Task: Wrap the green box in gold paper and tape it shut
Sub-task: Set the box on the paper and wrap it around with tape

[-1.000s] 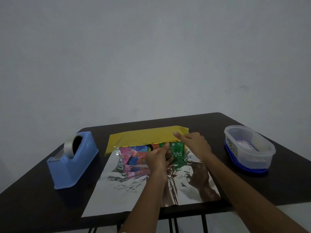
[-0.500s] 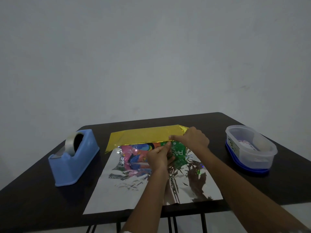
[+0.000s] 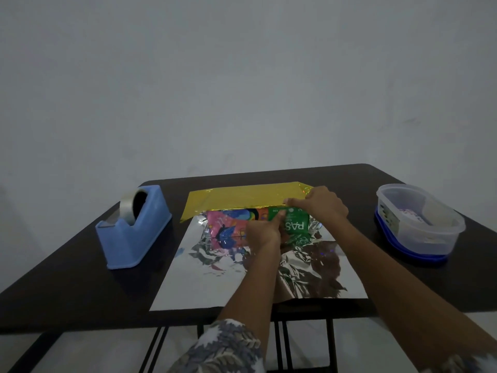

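The green box [image 3: 295,223], with colourful pink and blue print on its left part, lies on the silver inner side of the wrapping paper [image 3: 215,281] on the dark table. The far edge of the sheet is folded toward me, showing its gold side [image 3: 242,199] across the box's far edge. My left hand [image 3: 265,232] grips the box's near side, thumb up against its face. My right hand [image 3: 321,204] pinches the gold flap's near edge at its right end, over the box's top.
A blue tape dispenser [image 3: 133,230] with a roll of clear tape stands at the left. A clear plastic tub on a blue lid [image 3: 418,224] sits at the right. The dark table [image 3: 67,286] ends close to me, below the sheet's near edge.
My right hand has drawn the gold flap slightly nearer over the box and curled its fingers on the edge. My left hand stays on the box.
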Motion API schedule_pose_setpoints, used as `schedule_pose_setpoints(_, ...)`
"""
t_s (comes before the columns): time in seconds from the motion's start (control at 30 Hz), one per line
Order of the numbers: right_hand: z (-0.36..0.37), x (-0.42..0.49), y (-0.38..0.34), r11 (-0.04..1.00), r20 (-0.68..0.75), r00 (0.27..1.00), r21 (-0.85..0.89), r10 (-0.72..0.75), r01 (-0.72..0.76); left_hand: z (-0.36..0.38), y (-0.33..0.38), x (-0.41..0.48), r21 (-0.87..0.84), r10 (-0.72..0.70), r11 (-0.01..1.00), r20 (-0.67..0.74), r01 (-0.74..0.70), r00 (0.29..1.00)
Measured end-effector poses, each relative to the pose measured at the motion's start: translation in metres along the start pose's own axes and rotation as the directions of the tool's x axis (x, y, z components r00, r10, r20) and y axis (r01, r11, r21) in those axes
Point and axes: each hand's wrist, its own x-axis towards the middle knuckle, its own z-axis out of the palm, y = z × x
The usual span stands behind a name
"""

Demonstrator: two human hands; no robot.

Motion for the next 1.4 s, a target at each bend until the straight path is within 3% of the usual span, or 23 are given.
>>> schedule_pose_setpoints(0.33, -0.001, -0.003, -0.001, 0.999, 0.01, 1.0, 0.048, 0.011, -0.011, -0.006, 0.002, 0.005, 0.355, 0.04, 0.932, 0.106, -0.075, 0.994)
schedule_pose_setpoints(0.57, 0.0, -0.005, -0.001, 0.999, 0.007, 1.0, 0.047, 0.019, -0.019, -0.008, -0.01, 0.012, 0.353, 0.141, 0.92, 0.114, -0.173, 0.983)
schedule_pose_setpoints(0.8, -0.002, -0.009, -0.002, 0.999, -0.013, 1.0, 0.036, -0.011, 0.011, -0.003, -0.007, 0.017, 0.405, 0.079, 0.907, 0.108, -0.117, 0.991)
schedule_pose_setpoints(0.93, -0.002, -0.011, -0.002, 1.0, -0.014, 1.0, 0.002, -0.017, 0.017, -0.015, 0.005, 0.013, 0.315, 0.014, 0.942, 0.3, -0.113, 0.954)
schedule_pose_setpoints(1.0, -0.004, -0.015, -0.007, 0.996, -0.007, 1.0, -0.091, 0.016, -0.017, -0.04, 0.026, 0.009, 0.199, 0.072, 0.967, 0.387, -0.16, 0.919)
schedule_pose_setpoints(1.07, -0.005, -0.024, -0.009, 0.98, -0.092, 0.996, -0.197, 0.011, -0.029, -0.08, 0.051, 0.007, 0.159, 0.225, 0.94, 0.376, -0.301, 0.899)
schedule_pose_setpoints(1.17, -0.001, -0.05, -0.03, 0.968, -0.368, 0.906, -0.208, -0.209, 0.138, -0.172, 0.089, 0.014, 0.355, 0.555, 0.748, 0.131, -0.561, 0.822)
schedule_pose_setpoints(1.23, 0.011, -0.073, -0.062, 0.915, -0.363, 0.841, -0.107, -0.401, 0.39, -0.231, 0.103, 0.026, 0.632, 0.69, 0.579, -0.044, -0.515, 0.722)
schedule_pose_setpoints(1.27, 0.023, -0.085, -0.081, 0.863, -0.309, 0.815, -0.039, -0.489, 0.503, -0.257, 0.105, 0.031, 0.722, 0.697, 0.534, -0.08, -0.441, 0.713)
schedule_pose_setpoints(1.33, 0.05, -0.108, -0.121, 0.754, -0.152, 0.747, 0.015, -0.648, 0.657, -0.288, 0.1, 0.044, 0.82, 0.611, 0.482, -0.061, -0.309, 0.789)
schedule_pose_setpoints(1.4, 0.084, -0.131, -0.16, 0.654, -0.027, 0.654, -0.061, -0.756, 0.754, -0.302, 0.091, 0.054, 0.844, 0.458, 0.482, -0.011, -0.238, 0.889)
